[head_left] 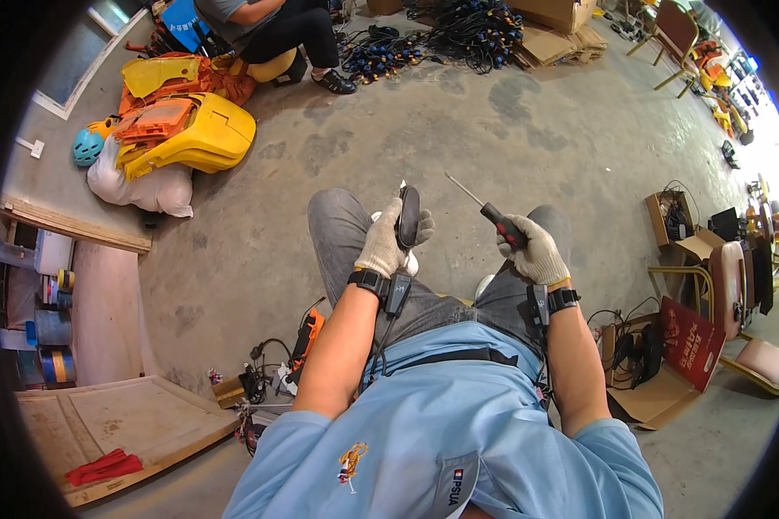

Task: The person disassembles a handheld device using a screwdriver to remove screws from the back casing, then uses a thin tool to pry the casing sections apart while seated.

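Both my hands wear pale knitted work gloves and are held out above my knees. My left hand (381, 240) is closed around a black, rounded, oblong part (408, 214), with a small pale tip showing at its upper end. What exactly this part is, I cannot make out. A screwdriver (503, 226) with a black and red handle is gripped in my right hand (538, 253). Its metal shaft points up and to the left, toward the black part but apart from it. Black devices are strapped to both of my wrists.
Yellow and orange plastic shells (203, 134) are piled at the far left by a white sack (143, 182). Another person (294, 26) sits behind them. Tangled cables (467, 39) lie at the back. An open cardboard box (658, 402) and chair (725, 290) stand right; a wooden board (147, 415) lies left.
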Motion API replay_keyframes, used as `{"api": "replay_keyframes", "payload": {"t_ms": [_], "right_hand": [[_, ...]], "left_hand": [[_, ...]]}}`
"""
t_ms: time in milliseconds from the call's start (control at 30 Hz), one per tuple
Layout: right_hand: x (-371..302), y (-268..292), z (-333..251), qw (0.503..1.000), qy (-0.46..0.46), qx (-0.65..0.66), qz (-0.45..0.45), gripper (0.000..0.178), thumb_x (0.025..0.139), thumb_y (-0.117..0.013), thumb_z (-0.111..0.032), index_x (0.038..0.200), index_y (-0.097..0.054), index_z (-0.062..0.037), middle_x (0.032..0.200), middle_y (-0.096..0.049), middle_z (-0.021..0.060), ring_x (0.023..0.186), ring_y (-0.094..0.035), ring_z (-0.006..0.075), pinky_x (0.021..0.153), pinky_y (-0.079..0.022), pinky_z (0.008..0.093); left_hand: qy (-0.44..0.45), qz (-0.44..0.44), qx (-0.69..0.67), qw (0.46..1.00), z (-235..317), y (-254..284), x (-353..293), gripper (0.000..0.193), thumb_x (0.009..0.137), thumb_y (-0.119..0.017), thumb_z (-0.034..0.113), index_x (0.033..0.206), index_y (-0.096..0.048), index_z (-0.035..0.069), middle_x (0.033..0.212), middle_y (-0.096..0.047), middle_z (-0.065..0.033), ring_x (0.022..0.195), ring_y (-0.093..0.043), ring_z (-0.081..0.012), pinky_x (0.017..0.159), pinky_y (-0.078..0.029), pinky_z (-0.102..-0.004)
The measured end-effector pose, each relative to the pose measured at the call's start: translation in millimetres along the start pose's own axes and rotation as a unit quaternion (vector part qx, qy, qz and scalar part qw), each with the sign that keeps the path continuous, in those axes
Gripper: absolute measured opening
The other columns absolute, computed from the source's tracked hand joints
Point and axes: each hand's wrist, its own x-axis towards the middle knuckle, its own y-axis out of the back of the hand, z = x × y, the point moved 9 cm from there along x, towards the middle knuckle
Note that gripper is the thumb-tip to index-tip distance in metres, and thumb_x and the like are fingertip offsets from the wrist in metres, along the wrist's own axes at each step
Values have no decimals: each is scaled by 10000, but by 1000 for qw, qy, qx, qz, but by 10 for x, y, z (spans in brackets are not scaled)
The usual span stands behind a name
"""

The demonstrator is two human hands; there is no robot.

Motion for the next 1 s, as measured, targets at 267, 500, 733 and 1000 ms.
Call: {"api": "replay_keyframes", "payload": {"t_ms": [267, 500, 733, 1000], "right_hand": [[-14, 5, -2, 999, -6, 34, 21, 327, 1075, -565, -318, 1170, -577, -4, 950, -622, 109, 706, -598, 147, 557, -507, 254], [-21, -15, -63, 996, 53, -66, -34, 371, 1054, -628, -309, 1256, -567, -4, 1023, -624, 93, 803, -647, 161, 682, -578, 302], [-29, -32, -91, 994, 57, -82, -39, 338, 1033, -647, -245, 1246, -572, 7, 1049, -644, 105, 878, -687, 219, 768, -609, 376], [-41, -126, -41, 998, 22, -53, -24, 231, 975, -583, -116, 1173, -564, 2, 999, -636, 115, 845, -648, 202, 752, -586, 350]], "left_hand": [[13, -55, -44, 997, 2, -172, -45, 592, 1112, -349, 410, 1381, -485, -99, 1196, -662, -312, 976, -743, -379, 782, -681, -442], [7, -59, -66, 996, 63, -326, -177, 589, 1105, -338, 391, 1406, -477, -95, 1225, -650, -316, 1002, -741, -379, 760, -689, -428], [14, -62, -59, 996, 71, -388, -198, 598, 1100, -332, 393, 1401, -483, -101, 1224, -656, -303, 1014, -739, -374, 734, -691, -401], [27, -63, -44, 997, -2, -265, -124, 577, 1114, -374, 404, 1410, -496, -76, 1296, -637, -278, 1090, -711, -382, 920, -633, -507]]}}
